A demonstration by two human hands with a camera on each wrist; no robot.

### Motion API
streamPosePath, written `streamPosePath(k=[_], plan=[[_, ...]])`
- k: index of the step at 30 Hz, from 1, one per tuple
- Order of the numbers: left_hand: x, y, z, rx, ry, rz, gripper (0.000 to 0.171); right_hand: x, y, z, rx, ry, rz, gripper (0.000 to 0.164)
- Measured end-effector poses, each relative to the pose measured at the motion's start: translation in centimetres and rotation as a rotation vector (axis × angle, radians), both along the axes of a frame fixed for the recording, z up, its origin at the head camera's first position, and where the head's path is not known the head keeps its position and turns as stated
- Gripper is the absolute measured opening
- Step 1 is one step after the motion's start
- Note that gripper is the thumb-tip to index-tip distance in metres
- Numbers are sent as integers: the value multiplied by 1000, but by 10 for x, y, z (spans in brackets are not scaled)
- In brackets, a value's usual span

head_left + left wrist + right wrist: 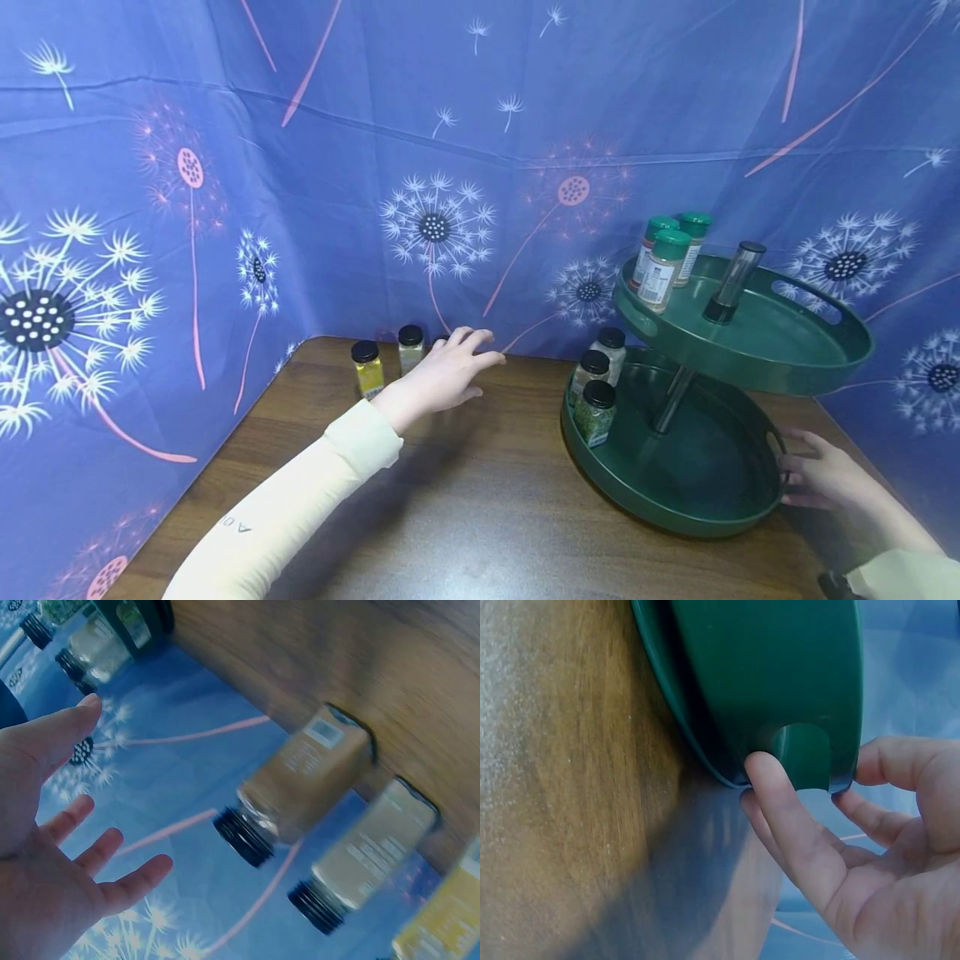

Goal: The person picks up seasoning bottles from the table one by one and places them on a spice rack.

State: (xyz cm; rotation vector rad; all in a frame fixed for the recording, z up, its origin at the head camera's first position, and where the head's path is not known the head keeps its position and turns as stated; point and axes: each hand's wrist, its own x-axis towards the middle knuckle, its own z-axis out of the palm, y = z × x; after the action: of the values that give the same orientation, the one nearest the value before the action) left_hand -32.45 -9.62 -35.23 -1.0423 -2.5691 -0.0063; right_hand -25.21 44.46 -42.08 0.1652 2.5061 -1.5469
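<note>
Palm facing the jars, fingers spread, my left hand point(442, 375) hovers over the back of the table and holds nothing. Beside it in the left wrist view stand a brown spice jar point(304, 776), a pale spice jar point(371, 851) and a yellow spice jar point(446, 919), all black-capped where the cap shows. In the head view my hand mostly hides the brown one. My right hand point(821, 471) grips the rim by the handle slot of the green two-tier tray point(697, 525), on its lower tier. Some of its fingertips are hidden by the rim.
On the lower tier's left side stand several black-capped jars point(597, 412). Green-capped spice bottles point(657, 279) share the left of the upper tier point(795, 333), around a metal post point(735, 279). A blue dandelion-print cloth point(337, 208) encloses the wooden table point(480, 500).
</note>
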Motion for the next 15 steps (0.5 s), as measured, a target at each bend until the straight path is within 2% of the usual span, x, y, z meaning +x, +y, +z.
streamPosePath(k=[3, 5, 10, 15], plan=[[-1, -9, 0, 12, -4, 20, 57, 3, -1, -1, -15, 22, -2, 49], [-1, -15, 1, 21, -7, 32, 57, 4, -2, -1, -23, 26, -4, 50], [0, -30, 1, 50, 12, 44, 56, 4, -3, 0, 0, 17, 6, 69], [1, -43, 2, 77, 10, 54, 53, 5, -3, 0, 14, 13, 3, 68]])
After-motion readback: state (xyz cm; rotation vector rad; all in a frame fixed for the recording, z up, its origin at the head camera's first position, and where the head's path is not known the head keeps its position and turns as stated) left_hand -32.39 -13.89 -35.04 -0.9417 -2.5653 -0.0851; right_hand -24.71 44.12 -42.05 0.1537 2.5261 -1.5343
